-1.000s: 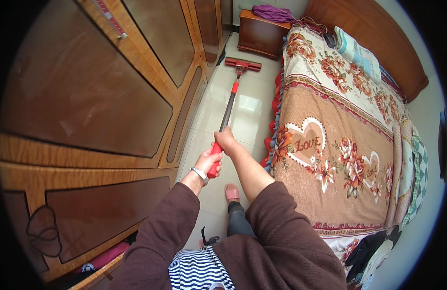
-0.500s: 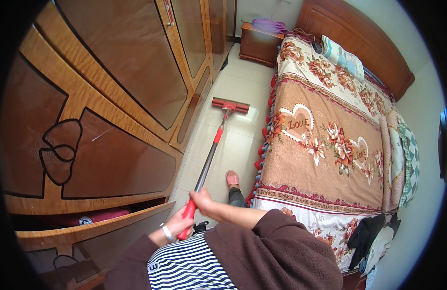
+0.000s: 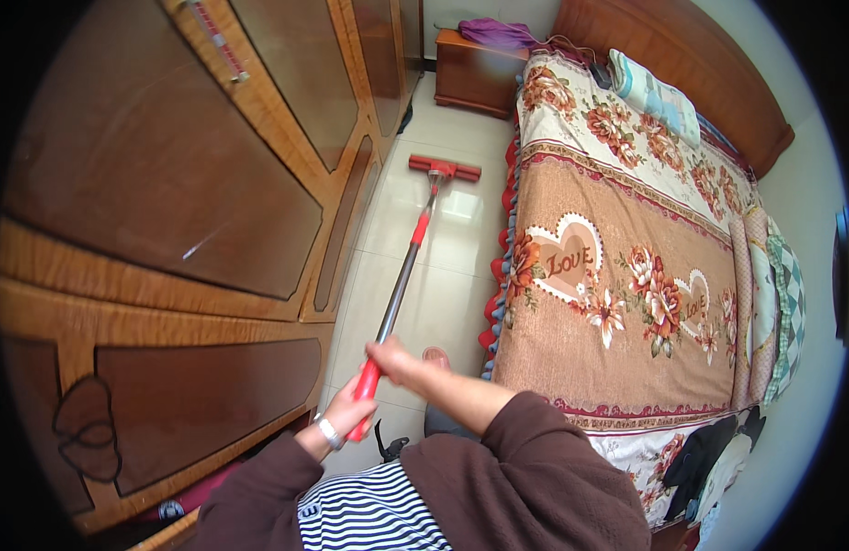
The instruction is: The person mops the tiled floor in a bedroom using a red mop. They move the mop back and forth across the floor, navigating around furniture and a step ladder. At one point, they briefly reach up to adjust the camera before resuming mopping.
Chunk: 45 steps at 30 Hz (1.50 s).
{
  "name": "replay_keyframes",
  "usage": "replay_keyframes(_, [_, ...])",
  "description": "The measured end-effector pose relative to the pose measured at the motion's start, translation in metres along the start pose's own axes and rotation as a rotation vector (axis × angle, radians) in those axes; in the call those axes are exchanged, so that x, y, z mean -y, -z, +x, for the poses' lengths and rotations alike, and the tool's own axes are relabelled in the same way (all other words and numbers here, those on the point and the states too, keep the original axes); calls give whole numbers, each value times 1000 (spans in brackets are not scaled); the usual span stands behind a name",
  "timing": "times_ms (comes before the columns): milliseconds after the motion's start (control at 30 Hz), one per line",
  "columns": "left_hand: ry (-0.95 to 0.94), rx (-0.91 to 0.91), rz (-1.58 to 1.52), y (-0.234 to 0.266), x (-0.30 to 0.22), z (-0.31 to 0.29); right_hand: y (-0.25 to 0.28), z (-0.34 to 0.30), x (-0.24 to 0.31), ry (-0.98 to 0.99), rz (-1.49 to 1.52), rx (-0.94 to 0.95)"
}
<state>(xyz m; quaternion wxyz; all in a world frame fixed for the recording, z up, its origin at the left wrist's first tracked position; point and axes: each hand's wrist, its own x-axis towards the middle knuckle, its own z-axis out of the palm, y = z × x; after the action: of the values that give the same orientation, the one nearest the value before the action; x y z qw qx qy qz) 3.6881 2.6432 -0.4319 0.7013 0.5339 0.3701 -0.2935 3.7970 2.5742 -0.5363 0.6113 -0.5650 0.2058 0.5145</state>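
A mop (image 3: 403, 285) with a grey pole, a red grip and a wide red head slants away from me along the tiled floor, its head lying flat on the tiles between the wardrobe and the bed. My left hand (image 3: 347, 410) is closed round the red grip near its lower end, a pale bracelet or watch at the wrist. Higher up, where grip meets pole, my right hand (image 3: 395, 360) wraps the same mop. Both forearms come out of brown sleeves.
Brown wardrobe doors (image 3: 158, 165) line the left, with a drawer partly pulled out at lower left. On the right stands a bed (image 3: 617, 340) with a flowered cover and ruffled edge. A nightstand (image 3: 480, 78) is beyond the mop head. My slippered foot (image 3: 435, 356) shows beside the bed.
The mop head has shifted slightly farther away and right, toward the nightstand. My view has moved ahead, and my foot is now mostly hidden by my right arm. Both hands keep their hold.
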Motion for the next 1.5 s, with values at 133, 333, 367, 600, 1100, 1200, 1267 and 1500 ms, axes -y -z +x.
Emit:
replay_keyframes(133, [-149,3,61,-38,-79,136,66,89,99,187,-153,-290])
replay_keyframes(333, [-178,61,35,-95,-167,236,142,138,205,233,-168,-459])
replay_keyframes(367, [-135,64,8,-102,-166,238,148,136,201,223,-184,-476])
replay_keyframes(600, [-129,19,155,-103,-78,184,156,106,116,180,-444,-478])
replay_keyframes(1100, [104,107,271,69,106,-136,-65,-55,-148,-1,49,-377])
replay_keyframes(1200, [63,65,229,86,108,-141,-78,-51,-153,2,141,-346])
replay_keyframes(1267, [14,71,203,88,101,-123,-71,-35,-137,19,124,-352])
replay_keyframes(1500, [11,40,221,73,33,12,-5,76,-52,70,218,-340])
